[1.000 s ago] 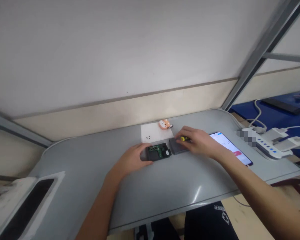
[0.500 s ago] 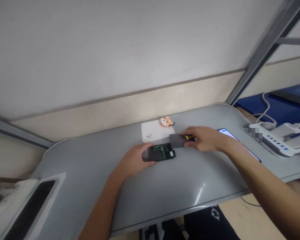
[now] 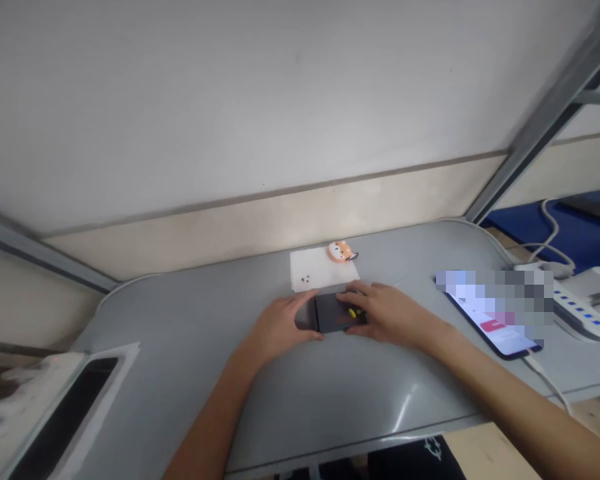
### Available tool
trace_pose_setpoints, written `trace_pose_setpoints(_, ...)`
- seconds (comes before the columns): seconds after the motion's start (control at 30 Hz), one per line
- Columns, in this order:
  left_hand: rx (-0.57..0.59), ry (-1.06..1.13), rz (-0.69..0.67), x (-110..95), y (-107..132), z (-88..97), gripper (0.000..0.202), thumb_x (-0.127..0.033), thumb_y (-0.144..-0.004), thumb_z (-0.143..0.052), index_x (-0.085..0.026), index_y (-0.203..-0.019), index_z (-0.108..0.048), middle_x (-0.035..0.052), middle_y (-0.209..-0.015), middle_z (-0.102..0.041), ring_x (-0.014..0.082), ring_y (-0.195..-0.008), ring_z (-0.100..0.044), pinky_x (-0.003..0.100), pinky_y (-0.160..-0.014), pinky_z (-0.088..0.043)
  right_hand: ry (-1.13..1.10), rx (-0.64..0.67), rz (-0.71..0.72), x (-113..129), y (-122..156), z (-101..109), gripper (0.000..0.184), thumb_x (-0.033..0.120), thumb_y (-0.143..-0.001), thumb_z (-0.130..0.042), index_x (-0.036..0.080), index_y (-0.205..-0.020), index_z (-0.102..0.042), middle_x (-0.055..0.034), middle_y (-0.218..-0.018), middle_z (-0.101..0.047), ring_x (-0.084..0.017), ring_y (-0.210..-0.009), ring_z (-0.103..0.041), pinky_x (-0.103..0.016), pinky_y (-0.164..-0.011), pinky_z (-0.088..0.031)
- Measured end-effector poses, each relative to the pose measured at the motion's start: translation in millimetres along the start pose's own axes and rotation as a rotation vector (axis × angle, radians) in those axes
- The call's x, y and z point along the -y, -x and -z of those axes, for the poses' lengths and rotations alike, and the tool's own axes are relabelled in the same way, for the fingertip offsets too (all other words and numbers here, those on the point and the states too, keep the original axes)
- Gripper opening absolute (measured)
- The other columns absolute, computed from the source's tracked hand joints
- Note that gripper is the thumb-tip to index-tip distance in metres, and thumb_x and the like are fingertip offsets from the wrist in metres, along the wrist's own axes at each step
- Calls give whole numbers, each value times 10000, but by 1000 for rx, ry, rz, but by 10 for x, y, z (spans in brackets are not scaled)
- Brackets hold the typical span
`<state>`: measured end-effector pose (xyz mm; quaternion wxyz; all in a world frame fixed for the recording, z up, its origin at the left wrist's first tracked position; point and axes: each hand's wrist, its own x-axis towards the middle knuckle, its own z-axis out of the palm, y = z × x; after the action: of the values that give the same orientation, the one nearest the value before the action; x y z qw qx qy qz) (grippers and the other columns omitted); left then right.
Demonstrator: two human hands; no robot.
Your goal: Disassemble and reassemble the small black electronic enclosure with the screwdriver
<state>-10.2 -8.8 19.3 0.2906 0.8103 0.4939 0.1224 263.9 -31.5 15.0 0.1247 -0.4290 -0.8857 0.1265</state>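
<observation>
On grey table [image 3: 195, 313], just nearer than the white paper [image 3: 313, 270]: dark casing [image 3: 325, 320], flat, with cover [image 3: 336, 321] now over the top. Half a second ago: cover beside the right end, green circuit board in plain view. At present, board hidden underneath. Fully seated or only resting: cannot tell.

With left hand [image 3: 280, 327], clasps the casing's left end, thumb at near edge, fingers at far edge, spread wide; same hold as before.

With right hand [image 3: 383, 310], pinches the cover's right end, thumb nearside, fingers farside; has come leftward, to just nearer than the paper's right corner. Yellow-and-black tool [image 3: 353, 312] tucked into the same grip.

On the paper: tiny dark bits [image 3: 303, 279] towards the near edge, orange-and-white animal-faced case [image 3: 340, 251] at far right; both as before. Well right of the paper: phone [image 3: 503, 333], partly pixelated, now in fuller view, white cable [image 3: 547, 381] at near end; farther right, white power strip [image 3: 575, 308].
</observation>
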Motion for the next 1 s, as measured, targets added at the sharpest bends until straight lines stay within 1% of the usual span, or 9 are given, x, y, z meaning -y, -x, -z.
trace_pose_setpoints(0.27,-8,-13,5,19,-21,-37,874,-391,-685,-936,-326,-1476,-570,74,-1445,-653,354,-1320,-611,497,-1144,-460,-59,67,12,-1,-152,53,633,449,-834,-808,215,-1389,-613,-138,-1227,-668,-302,-961,-686,-435,-832,-529)
trace_pose_setpoints(0.37,4,9,-31,3,-16,-32,813,-379,-702,-925,-334,-1440,-590,48,-1428,-663,335,-1319,-609,486,-1156,-455,-192,63,24,14,-249,167,542,449,-847,-790,260,-1337,-660,-108,-1215,-684,-263,-924,-691,-401,-818,-526)
trace_pose_setpoints(0.43,0,23,-64,-9,-3,-35,768,-374,-724,-910,-329,-1424,-598,42,-1457,-636,319,-1333,-596,468,-1162,-454,-365,-85,21,26,-316,227,338,468,-917,-700,266,-1186,-726,-77,-1128,-713,-222,-876,-687,-359,-782,-522)
trace_pose_setpoints(0.47,-7,25,-77,-14,5,-39,745,-377,-738,-900,-322,-1418,-602,46,-1478,-614,312,-1337,-591,459,-1164,-454,-463,-234,-21,25,-348,243,284,484,-952,-644,255,-1087,-743,-66,-1039,-723,-205,-833,-678,-341,-746,-515)
trace_pose_setpoints(0.6,-23,25,-98,-21,32,-61,670,-403,-774,-865,-298,-1389,-621,64,-1496,-582,297,-1295,-616,437,-1145,-477,-897,-910,-325,-93,-431,188,411,565,-1009,-471,223,-936,-686,-42,-750,-660,-189,-683,-634,-311,-614,-469)
trace_pose_setpoints(0.67,-23,25,-101,-18,38,-64,658,-422,-776,-860,-294,-1378,-626,68,-1477,-599,300,-1283,-624,438,-1126,-493,-1092,-1027,-397,-212,-443,102,478,619,-996,-427,215,-934,-676,-54,-766,-651,-203,-695,-643,-309,-578,-459)
trace_pose_setpoints(0.8,-27,36,-110,4,46,-39,574,-437,-819,-805,-277,-1345,-640,74,-1447,-626,297,-1255,-639,444,-1107,-506,-1251,-1020,-668,-413,-440,-109,621,738,-961,-330,220,-845,-653,49,-482,-368,-137,-397,-327,-286,-411,-232)
trace_pose_setpoints(0.87,-47,36,-119,19,49,-16,498,-418,-860,-750,-265,-1323,-650,75,-1425,-643,287,-1240,-647,443,-1108,-503,-1272,-983,-726,-438,-454,-204,584,746,-945,-396,222,-855,-637,54,-465,-390,-135,-399,-336,-279,-411,-231)
trace_pose_setpoints(1.0,-67,10,-137,49,47,17,399,-404,-925,-649,-242,-1289,-672,84,-1348,-695,274,-1204,-665,430,-1070,-517,-1242,-831,-640,-361,-509,-313,539,715,-944,-482,206,-894,-649,14,-583,-564,-137,-495,-479,-278,-497,-377)
